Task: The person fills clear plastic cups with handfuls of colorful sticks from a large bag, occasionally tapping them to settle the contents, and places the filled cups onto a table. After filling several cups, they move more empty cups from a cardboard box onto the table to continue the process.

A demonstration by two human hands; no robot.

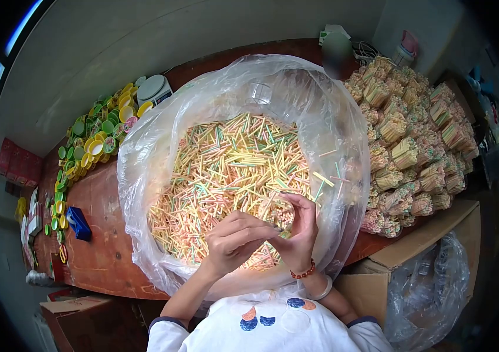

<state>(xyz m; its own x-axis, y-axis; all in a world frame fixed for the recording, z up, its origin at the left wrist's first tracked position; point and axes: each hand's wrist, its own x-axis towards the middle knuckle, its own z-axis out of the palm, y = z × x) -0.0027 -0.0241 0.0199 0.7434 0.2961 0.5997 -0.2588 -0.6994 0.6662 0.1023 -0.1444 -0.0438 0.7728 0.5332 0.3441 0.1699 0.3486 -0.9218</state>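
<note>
A big clear plastic bag (146,158) stands open in front of me, full of loose short pastel sticks (220,158) in yellow, pink, orange and green. Above the sticks, my right hand (301,240) curls round a bundle of the sticks (283,214), whose ends show between thumb and fingers. My left hand (234,242) is closed, its fingertips pressed together at the near side of that bundle, by the right thumb. Whatever its fingertips pinch is too small to make out.
Many bundled sticks (405,152) are piled at the right. Yellow and green round containers (94,146), a white scale (153,88) and a blue tape dispenser (78,223) are on the red-brown table (105,234) at the left. A cardboard box (372,284) with plastic stands at the near right.
</note>
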